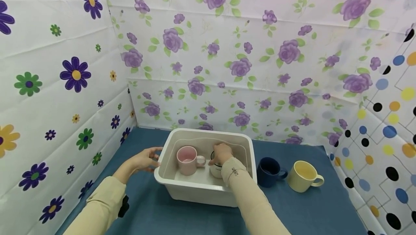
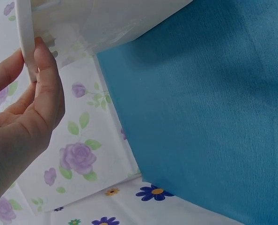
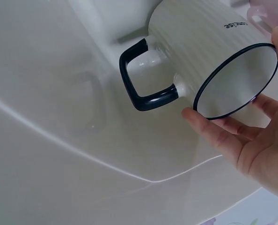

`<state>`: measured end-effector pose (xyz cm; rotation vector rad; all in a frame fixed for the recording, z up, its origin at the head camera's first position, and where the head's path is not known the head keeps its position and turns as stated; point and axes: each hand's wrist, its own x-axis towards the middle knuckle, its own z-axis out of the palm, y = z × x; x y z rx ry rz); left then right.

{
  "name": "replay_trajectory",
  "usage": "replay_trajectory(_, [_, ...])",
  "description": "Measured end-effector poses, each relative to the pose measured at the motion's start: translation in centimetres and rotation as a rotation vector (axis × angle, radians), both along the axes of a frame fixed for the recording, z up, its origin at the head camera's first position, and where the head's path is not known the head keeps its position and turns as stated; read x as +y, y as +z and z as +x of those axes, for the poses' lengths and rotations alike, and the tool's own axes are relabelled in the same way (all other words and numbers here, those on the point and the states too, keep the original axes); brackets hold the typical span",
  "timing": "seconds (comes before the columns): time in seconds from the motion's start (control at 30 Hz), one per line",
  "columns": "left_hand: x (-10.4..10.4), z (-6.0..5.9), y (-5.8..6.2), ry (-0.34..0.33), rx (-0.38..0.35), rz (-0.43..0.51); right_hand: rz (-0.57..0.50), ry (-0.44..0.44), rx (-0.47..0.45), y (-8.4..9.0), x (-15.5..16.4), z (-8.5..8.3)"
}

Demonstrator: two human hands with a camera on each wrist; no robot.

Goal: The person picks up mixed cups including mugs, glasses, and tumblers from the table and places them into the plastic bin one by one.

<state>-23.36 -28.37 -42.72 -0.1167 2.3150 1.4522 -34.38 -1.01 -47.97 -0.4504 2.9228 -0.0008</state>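
Tub-bound white mug (image 3: 209, 56) under right hand (image 1: 222, 154)

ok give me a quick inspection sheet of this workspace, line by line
surface: blue cloth covering the table, bare where visible
job's things: white mug with dark rim and handle inside the white bin; pink mug stands upright in the bin beside it
clutter: navy mug and yellow mug on the cloth to the right of the bin, apart from it
grippers: left hand holds the bin's left rim, thumb on the edge; right hand grips the white mug by its rim
cables: nothing seen
surroundings: floral sheets on the back and left walls, dotted sheet on the right
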Motion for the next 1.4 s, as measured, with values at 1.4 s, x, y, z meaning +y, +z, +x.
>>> replay_trajectory(1.4, [0.3,0.3,-0.1,0.015,0.01,-0.012,-0.175,0.005,-0.125,5.6,1.3,2.6])
